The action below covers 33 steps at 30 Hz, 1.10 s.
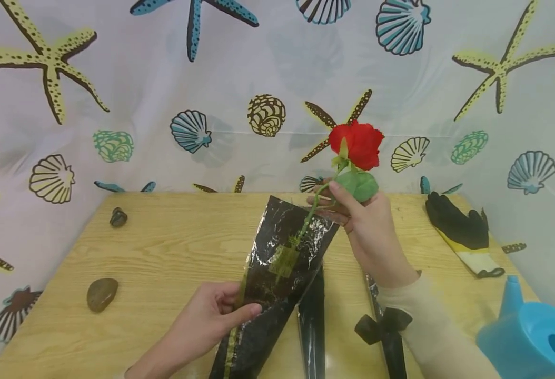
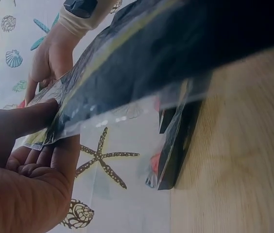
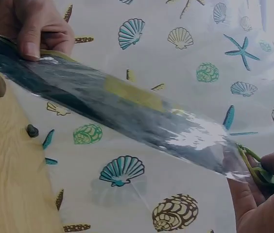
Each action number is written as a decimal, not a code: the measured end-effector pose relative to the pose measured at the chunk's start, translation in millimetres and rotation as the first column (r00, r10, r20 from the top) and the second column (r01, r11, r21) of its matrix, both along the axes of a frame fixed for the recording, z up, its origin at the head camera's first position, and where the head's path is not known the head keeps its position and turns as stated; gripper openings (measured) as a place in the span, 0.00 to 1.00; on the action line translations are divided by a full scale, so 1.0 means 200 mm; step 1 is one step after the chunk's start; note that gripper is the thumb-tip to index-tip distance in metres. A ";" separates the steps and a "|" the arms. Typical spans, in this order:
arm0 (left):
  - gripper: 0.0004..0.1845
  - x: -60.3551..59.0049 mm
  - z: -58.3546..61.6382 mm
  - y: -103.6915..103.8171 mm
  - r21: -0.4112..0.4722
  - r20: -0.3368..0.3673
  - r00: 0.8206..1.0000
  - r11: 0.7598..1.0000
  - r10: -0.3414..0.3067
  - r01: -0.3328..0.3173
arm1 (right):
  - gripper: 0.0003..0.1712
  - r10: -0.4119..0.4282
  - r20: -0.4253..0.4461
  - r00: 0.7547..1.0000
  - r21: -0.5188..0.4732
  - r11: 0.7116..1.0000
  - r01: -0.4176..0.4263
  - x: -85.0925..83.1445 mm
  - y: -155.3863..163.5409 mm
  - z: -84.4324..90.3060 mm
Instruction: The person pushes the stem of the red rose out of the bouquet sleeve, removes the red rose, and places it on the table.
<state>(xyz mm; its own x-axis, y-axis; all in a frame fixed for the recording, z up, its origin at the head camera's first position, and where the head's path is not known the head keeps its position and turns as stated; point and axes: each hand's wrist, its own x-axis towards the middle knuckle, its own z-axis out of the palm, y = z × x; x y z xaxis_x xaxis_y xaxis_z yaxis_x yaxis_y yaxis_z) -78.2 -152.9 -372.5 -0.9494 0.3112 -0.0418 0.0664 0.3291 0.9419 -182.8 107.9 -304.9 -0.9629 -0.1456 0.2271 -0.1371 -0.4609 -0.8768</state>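
- Head view: the red rose (image 1: 359, 146) is held up above the table (image 1: 173, 231), against the shell-printed cloth (image 1: 239, 68); its bloom is full and rounded, with overlapping ruffled petals.
- Broad green leaves (image 1: 357, 184) sit just below the bloom, and the slim green stem (image 1: 320, 197) slants down to the left from it.
- The right hand (image 1: 374, 226) pinches the stem between thumb and fingers, beside the leaves.
- The glossy flower sleeve (image 1: 270, 300) slants upward with its wide mouth at the top, narrowing downward; it is black behind a clear film that throws back white glints. A gold band runs along its left edge, and a gold square patch (image 1: 284, 261) shows near the mouth.
- The stem passes the mouth and reaches toward that patch; where its tip ends cannot be told.
- The left hand (image 1: 211, 316) grips the sleeve's left edge, thumb across the front and fingers behind.
- In the right wrist view the film looks creased and shiny near the mouth.
- A second black sleeve (image 1: 313, 326) lies partly underneath the held one.
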 end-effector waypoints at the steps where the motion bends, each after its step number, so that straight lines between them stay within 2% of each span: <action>1: 0.30 0.00 0.00 -0.01 0.000 -0.002 1.000 1.000 0.003 -0.003 | 0.20 -0.005 -0.010 1.000 -0.030 1.000 0.004 -0.01 0.02 0.01; 4: 0.27 0.00 -0.01 -0.04 -0.011 0.010 1.000 1.000 0.028 -0.028 | 0.19 -0.047 -0.037 0.998 -0.169 0.985 0.041 -0.06 0.09 0.06; 9: 0.22 -0.01 -0.01 -0.13 -0.039 0.032 0.995 0.995 0.092 -0.091 | 0.20 -0.178 -0.055 0.982 -0.392 0.909 0.143 -0.12 0.25 0.14; 11: 0.25 -0.02 0.00 -0.16 -0.055 0.044 0.990 0.990 0.135 -0.132 | 0.21 -0.215 -0.067 0.974 -0.435 0.885 0.166 -0.12 0.30 0.15; 12: 0.23 -0.03 0.00 -0.19 -0.058 0.056 0.986 0.987 0.155 -0.152 | 0.21 -0.227 -0.073 0.971 -0.445 0.879 0.172 -0.13 0.31 0.16; 13: 0.27 -0.04 0.01 -0.21 -0.064 0.061 0.981 0.982 0.182 -0.178 | 0.21 -0.232 -0.075 0.970 -0.450 0.876 0.175 -0.13 0.32 0.16; 14: 0.27 -0.04 0.01 -0.23 -0.055 0.064 0.977 0.979 0.202 -0.199 | 0.22 -0.231 -0.069 0.971 -0.454 0.874 0.176 -0.13 0.33 0.16; 15: 0.30 -0.05 0.02 -0.26 -0.047 0.061 0.972 0.973 0.229 -0.226 | 0.21 -0.224 -0.067 0.972 -0.440 0.881 0.173 -0.13 0.32 0.15; 17: 0.30 -0.08 0.03 -0.31 -0.041 0.042 0.963 0.963 0.267 -0.266 | 0.20 -0.188 -0.055 0.981 -0.396 0.905 0.151 -0.14 0.30 0.12; 19: 0.26 -0.11 0.02 -0.36 -0.031 0.018 0.957 0.957 0.290 -0.289 | 0.18 -0.134 -0.036 0.990 -0.323 0.939 0.116 -0.15 0.27 0.08; 21: 0.23 -0.16 0.02 -0.40 -0.043 0.029 0.950 0.950 0.311 -0.310 | 0.16 -0.078 -0.023 0.997 -0.235 0.969 0.071 -0.16 0.24 0.05; 22: 0.21 -0.18 0.01 -0.41 -0.053 0.042 0.949 0.949 0.314 -0.312 | 0.16 -0.053 -0.013 0.999 -0.199 0.979 0.049 -0.16 0.22 0.03; 24: 0.11 -0.24 0.01 -0.45 -0.061 0.068 0.951 0.952 0.303 -0.299 | 0.15 -0.011 0.011 1.000 -0.137 0.991 0.013 -0.17 0.18 -0.01; 26: 0.08 -0.29 0.00 -0.48 -0.056 0.106 0.952 0.957 0.288 -0.283 | 0.15 0.035 0.067 0.997 -0.095 0.995 -0.028 -0.18 0.14 -0.04; 27: 0.11 -0.32 0.00 -0.50 -0.045 0.121 0.955 0.962 0.273 -0.269 | 0.15 0.058 0.106 0.993 -0.080 0.996 -0.049 -0.18 0.12 -0.06; 29: 0.23 -0.37 0.00 -0.53 -0.032 0.151 0.958 0.969 0.246 -0.244 | 0.14 0.107 0.192 0.976 -0.055 0.994 -0.098 -0.18 0.06 -0.12; 31: 0.31 -0.42 -0.02 -0.56 -0.030 0.193 0.957 0.976 0.218 -0.217 | 0.14 0.152 0.281 0.948 -0.025 0.988 -0.151 -0.18 -0.02 -0.18; 33: 0.35 -0.46 -0.04 -0.58 -0.024 0.232 0.952 0.980 0.199 -0.199 | 0.14 0.184 0.352 0.918 0.000 0.980 -0.197 -0.17 -0.09 -0.26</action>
